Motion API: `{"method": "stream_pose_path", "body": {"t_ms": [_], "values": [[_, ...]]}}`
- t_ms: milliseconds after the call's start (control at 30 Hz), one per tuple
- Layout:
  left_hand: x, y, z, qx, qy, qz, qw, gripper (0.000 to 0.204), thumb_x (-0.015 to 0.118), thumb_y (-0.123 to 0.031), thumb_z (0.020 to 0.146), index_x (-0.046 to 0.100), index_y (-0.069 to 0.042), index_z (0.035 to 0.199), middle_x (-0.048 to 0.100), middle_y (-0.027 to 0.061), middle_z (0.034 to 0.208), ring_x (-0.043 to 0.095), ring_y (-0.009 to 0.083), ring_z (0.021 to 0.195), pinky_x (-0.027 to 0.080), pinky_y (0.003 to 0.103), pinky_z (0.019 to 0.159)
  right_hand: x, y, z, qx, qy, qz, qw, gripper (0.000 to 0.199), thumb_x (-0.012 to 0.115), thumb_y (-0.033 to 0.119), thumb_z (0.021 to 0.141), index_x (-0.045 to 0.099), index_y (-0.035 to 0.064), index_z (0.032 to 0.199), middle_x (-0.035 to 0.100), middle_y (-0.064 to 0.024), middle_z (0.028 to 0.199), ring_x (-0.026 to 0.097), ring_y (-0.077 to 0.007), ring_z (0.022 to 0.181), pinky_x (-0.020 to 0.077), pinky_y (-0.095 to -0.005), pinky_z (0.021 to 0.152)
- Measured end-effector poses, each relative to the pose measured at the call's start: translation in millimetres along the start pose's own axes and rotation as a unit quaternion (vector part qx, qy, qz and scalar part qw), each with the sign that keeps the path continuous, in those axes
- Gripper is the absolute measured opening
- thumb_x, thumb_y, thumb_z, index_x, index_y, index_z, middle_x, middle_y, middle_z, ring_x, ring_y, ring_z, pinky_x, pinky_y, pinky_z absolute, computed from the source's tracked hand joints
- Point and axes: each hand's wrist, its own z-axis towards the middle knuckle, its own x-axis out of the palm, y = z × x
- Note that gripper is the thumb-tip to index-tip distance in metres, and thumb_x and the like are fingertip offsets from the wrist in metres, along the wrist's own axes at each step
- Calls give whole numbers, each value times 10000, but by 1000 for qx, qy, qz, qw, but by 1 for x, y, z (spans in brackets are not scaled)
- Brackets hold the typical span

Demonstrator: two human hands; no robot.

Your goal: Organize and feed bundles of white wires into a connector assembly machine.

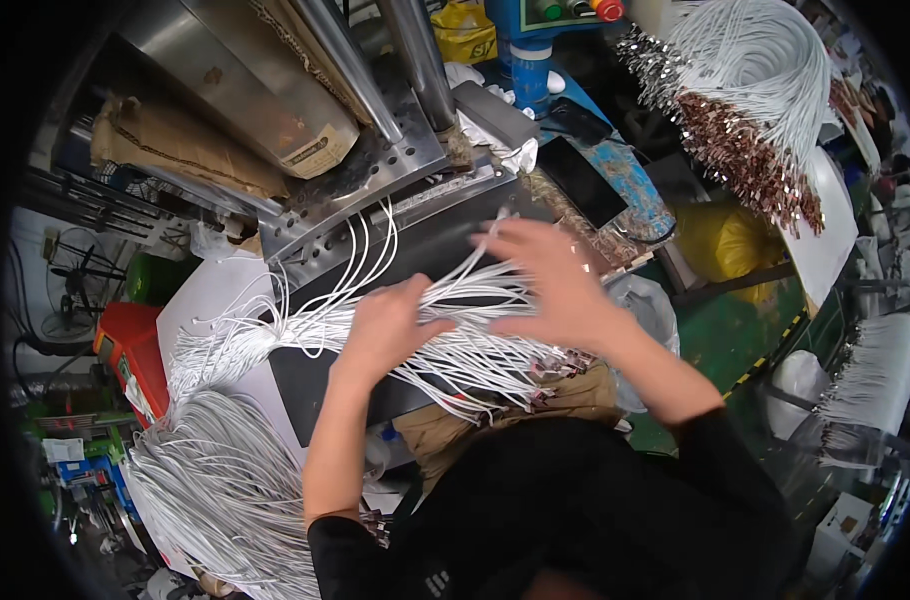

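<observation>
A loose bundle of thin white cables (475,345) lies across the dark work surface in front of me, with small brownish metal terminals (565,362) at its right end. My left hand (387,328) is curled over the middle of this bundle, thumb to the right and fingers partly hidden. Over the cables' right part is my right hand (555,275), slightly blurred, its thumb and fingers wide apart. A few cables rise toward its fingertips; contact there is unclear. Several single cables run up from the bundle to the perforated metal plate (405,155) of a machine.
Another thick coil of white cables (225,490) lies at lower left, near a red bin (130,350). Metal columns (350,70) stand behind the bundle. A black phone-like slab (582,182) rests on the blue worn surface. More cables with copper-coloured ends (760,90) sit at upper right.
</observation>
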Motion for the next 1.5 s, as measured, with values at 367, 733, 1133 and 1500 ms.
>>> {"method": "stream_pose_path", "body": {"t_ms": [367,733,1133,1500], "values": [[-26,44,-28,-82,-230,-110,963,205,706,-146,895,654,-18,1046,677,122,840,672,281,803,515,373,753,-12,14,118,-48,191,-198,960,406,723,248,850,611,77,1200,705,-117,965,688,-347,916,529,-466,835],[-29,80,-41,-51,-238,-10,970,178,678,-175,904,690,0,937,673,157,896,617,333,772,486,370,722,20,-38,54,83,170,-87,978,373,624,242,917,612,97,1261,654,-115,1167,623,-350,1113,484,-489,931],[0,19,2,-65,-156,-99,981,320,599,-283,977,626,-9,814,625,149,680,602,388,667,483,444,640,32,-49,47,-15,98,-300,949,162,612,119,850,642,96,1007,677,-87,857,684,-295,841,530,-369,719],[26,-37,-18,-171,226,-641,714,300,531,-308,1046,665,-45,1094,620,-31,800,529,57,620,404,255,516,40,-19,24,-260,189,-66,945,149,668,187,878,656,77,977,633,-78,940,641,-260,840,535,-358,787]]}}
